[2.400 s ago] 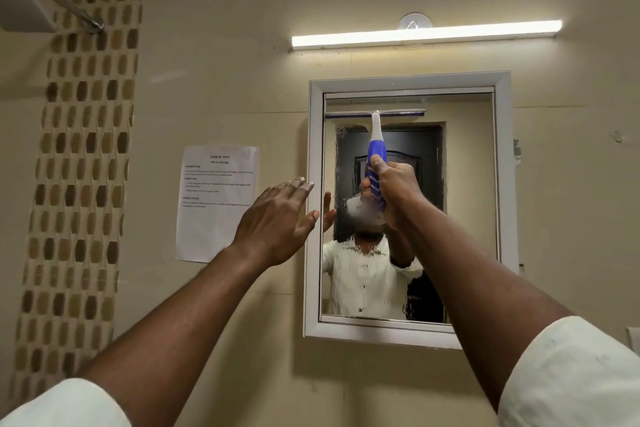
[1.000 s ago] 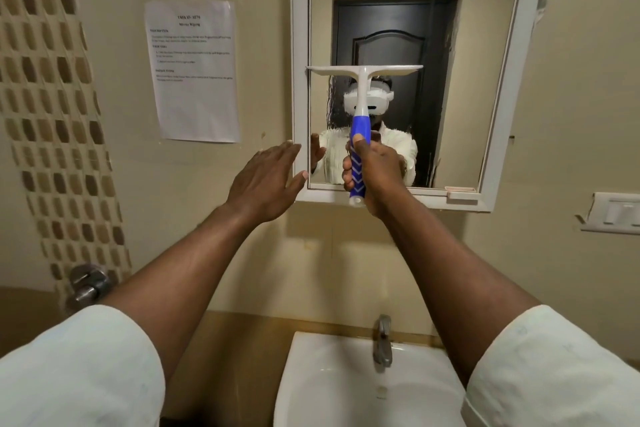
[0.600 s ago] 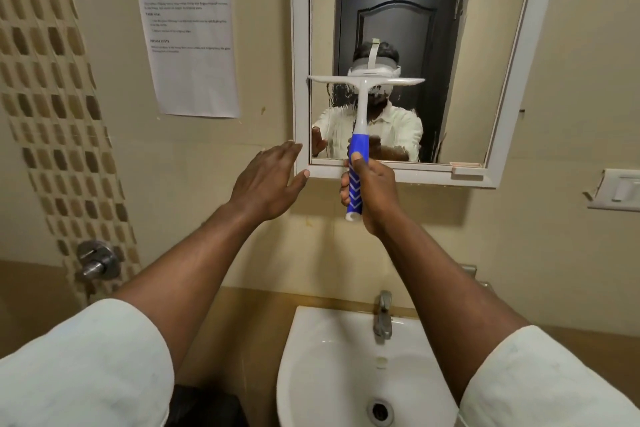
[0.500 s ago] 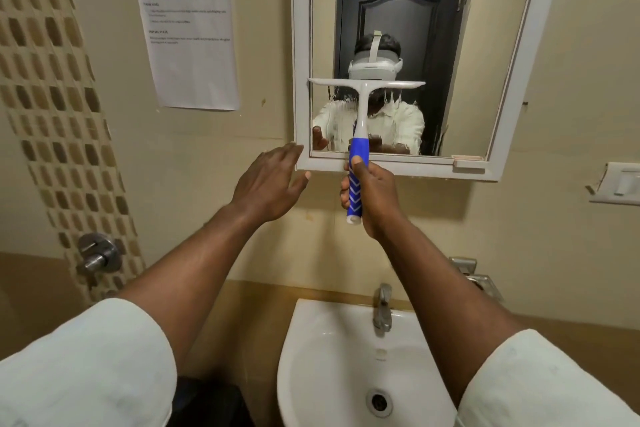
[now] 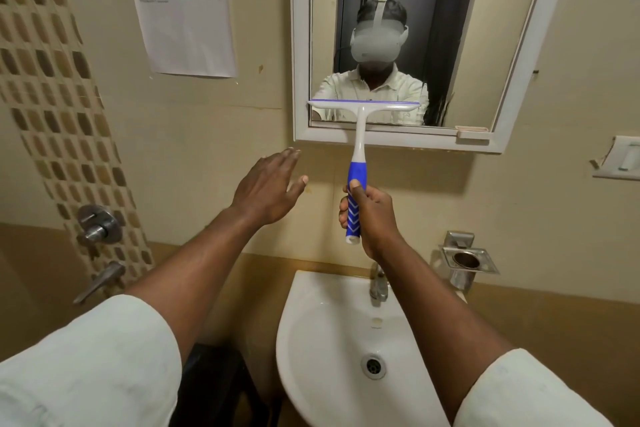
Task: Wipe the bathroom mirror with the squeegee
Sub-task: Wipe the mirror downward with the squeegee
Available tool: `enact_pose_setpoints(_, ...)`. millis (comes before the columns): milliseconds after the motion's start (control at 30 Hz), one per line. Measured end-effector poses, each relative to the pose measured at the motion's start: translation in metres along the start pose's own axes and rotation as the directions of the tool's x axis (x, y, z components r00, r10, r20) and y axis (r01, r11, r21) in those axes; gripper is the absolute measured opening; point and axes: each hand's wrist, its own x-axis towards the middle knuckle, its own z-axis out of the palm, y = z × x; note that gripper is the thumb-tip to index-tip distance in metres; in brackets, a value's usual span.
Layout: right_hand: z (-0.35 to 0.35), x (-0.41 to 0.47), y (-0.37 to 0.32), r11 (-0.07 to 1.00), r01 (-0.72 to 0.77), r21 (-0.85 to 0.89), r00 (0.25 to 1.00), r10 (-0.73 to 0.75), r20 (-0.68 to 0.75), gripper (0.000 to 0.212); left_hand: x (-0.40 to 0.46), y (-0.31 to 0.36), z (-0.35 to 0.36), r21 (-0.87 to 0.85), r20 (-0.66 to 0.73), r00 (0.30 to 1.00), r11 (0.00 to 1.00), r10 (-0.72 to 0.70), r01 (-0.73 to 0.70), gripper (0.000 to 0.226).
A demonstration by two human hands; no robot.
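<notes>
At the lower edge of the mirror [image 5: 408, 45], item 1, the squeegee [image 5: 360, 135], is sitting with its white crossbar level and low on the glass, the blue rubber strip running along the bar's top edge. The bar is spanning only the left and middle of the glass; the strip of mirror toward the right frame is lying outside its reach at this position. Whether the rubber is pressing on the glass or standing just off it, the view is not settling.

Item 2, the right hand [image 5: 370, 215], is wrapping all its fingers around the blue ribbed grip, thumb pointing up along the handle. The handle is running nearly upright, leaning slightly, so the tool's long axis is pointing from the fist straight up to the bar; the bar itself is lying crosswise, at right angles to that line. The hand is hanging below the mirror frame, above the sink [image 5: 311, 340] and near the tap [image 5: 379, 284].

Item 3, the left hand [image 5: 270, 187], is hovering open, fingers spread and holding nothing, left of the handle and below the frame's lower left corner, apart from both.

Judgement: the right hand is the working one, already on the tool. This stroke appears to be bottoming out near the frame, so the next pass is likely calling for lifting the bar upward along the handle's own axis and shifting it right.
</notes>
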Motion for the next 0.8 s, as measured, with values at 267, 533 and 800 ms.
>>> enact_pose_setpoints(267,-0.003,-0.010,0.019,0.999,-0.036,-0.033,0.999,0.035,-0.021,0.025,-0.015,-0.005,0.016,0.002,0.035,0.999,1.000,-0.007,0.007,0.056)
enact_pose_setpoints(533,0.000,-0.016,0.021,0.999,-0.046,-0.021,0.998,0.045,-0.032,0.028,-0.020,-0.008,0.016,-0.002,0.033,0.999,1.000,-0.014,0.014,0.055)
enact_pose_setpoints(800,-0.003,-0.002,-0.008,0.994,0.089,0.060,0.993,-0.084,-0.083,0.028,0.008,-0.003,-0.015,0.019,-0.071,0.995,0.998,0.067,-0.066,0.055)
